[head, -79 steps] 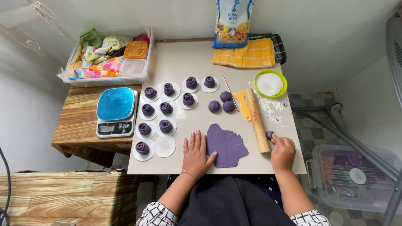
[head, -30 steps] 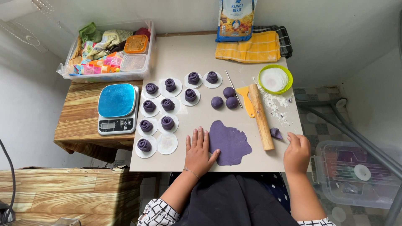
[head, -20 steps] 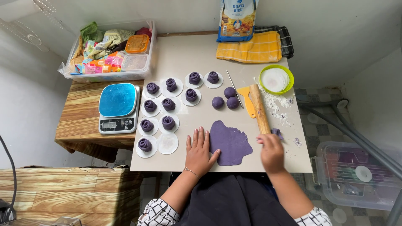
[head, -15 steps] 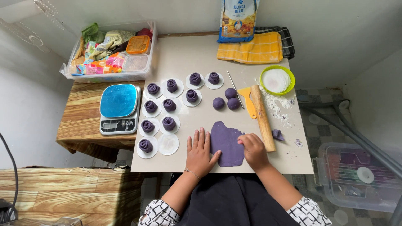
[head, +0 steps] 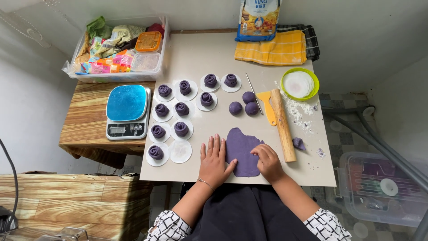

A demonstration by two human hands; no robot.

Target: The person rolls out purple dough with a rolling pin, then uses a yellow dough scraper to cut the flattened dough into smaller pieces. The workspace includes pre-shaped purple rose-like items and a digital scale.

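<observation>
a: which step is it now?

b: i judge the rolling up. the left hand [head: 214, 161] lies flat, fingers spread, on the tabletop [head: 267, 172] touching the flat purple dough sheet [head: 240, 149]. the right hand [head: 267, 160] is curled, fingertips pinching the sheet's right edge.

a: and the next move needs what?

b: gentle, even curling; the dough looks soft and smooth. farther are the wooden rolling pin [head: 283, 124], three purple dough balls [head: 243, 105], and rolled purple spirals [head: 181, 128] on white paper rounds.

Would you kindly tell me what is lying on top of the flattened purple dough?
The right hand rests on the purple dough sheet, fingers curled at its right edge. The left hand lies beside it. Dough beneath the fingers is hidden.
</observation>
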